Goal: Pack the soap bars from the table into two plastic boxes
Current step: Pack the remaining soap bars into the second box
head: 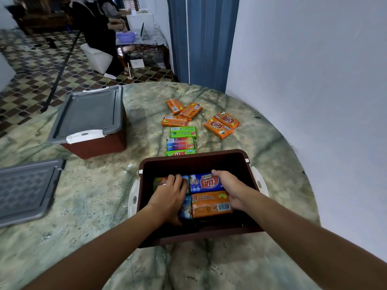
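Observation:
An open brown plastic box point(196, 159) stands in front of me with several wrapped soap bars inside, among them a blue bar point(206, 183) and an orange bar point(211, 204). My left hand point(169, 197) rests on the bars at the box's left side, fingers curled over them. My right hand point(230, 189) presses against the right ends of the blue and orange bars. Beyond the box, on the table, lie green and multicoloured bars point(183, 132) and several orange bars point(222, 124). A second brown box point(94, 143) with a grey lid point(88, 114) on it stands at the far left.
A loose grey lid point(27, 189) lies at the table's left edge. The round marble table point(83, 206) meets a white wall point(314, 80) on the right. Seated people and a small table with a purple basin point(125, 36) are far back on the tiled floor.

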{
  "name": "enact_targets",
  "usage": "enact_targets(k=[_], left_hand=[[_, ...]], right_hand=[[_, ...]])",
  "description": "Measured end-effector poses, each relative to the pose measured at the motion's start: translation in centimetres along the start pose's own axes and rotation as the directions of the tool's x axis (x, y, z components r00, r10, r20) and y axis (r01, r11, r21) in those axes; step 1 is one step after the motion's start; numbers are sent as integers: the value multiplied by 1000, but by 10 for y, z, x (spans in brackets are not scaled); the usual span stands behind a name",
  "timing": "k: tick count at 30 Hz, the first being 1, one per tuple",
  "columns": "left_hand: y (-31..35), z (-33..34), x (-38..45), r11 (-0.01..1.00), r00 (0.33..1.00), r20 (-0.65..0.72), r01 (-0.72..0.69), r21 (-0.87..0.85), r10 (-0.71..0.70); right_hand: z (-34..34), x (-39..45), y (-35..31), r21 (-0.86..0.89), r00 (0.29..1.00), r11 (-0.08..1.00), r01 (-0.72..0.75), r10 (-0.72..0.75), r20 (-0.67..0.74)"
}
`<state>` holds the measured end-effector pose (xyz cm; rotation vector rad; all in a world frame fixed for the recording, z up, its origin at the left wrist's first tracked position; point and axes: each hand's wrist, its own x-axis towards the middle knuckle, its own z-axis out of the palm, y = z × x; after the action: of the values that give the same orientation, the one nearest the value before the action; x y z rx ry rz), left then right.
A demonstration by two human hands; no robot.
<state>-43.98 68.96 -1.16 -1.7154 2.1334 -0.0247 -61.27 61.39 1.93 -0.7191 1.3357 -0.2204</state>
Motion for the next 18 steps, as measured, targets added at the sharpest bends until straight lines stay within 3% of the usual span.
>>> enact_targets(k=[2, 4, 5, 6, 7, 8, 10, 12, 18], left_hand=[[0, -1, 1, 1000, 1000, -15, -10, 24, 10], [1, 0, 2, 1000, 1000, -5, 1, 19, -1], [1, 0, 3, 1000, 1000, 7, 7, 24, -7], [1, 1, 4, 999, 1000, 12, 10, 35, -11], [2, 1, 5, 998, 1000, 16, 6, 57, -7], [2, 0, 5, 996, 1000, 18, -3, 89, 1], [5, -4, 4, 989, 1000, 4, -25, 143, 25], [6, -2, 4, 986, 999, -12, -42, 164, 45], [1, 9, 13, 978, 996, 1, -89, 190, 90]], right_hand=[[-4, -2, -1, -51, 999, 998, 41, -40, 35], [-11, -5, 4, -366, 980, 909, 199, -186, 72], [-14, -6, 8, -643, 961, 721, 259, -260, 96], [-13, -5, 10, -869, 937, 420, 262, -328, 124], [-10, -4, 14, -970, 908, 91, 224, -382, 174], [-3, -3, 16, -965, 874, -183, 190, -417, 251], [13, 3, 20, -848, 813, -495, 187, -406, 417], [24, 7, 21, -763, 773, -621, 179, -391, 500], [28, 19, 24, -748, 773, -651, 126, -408, 485]])
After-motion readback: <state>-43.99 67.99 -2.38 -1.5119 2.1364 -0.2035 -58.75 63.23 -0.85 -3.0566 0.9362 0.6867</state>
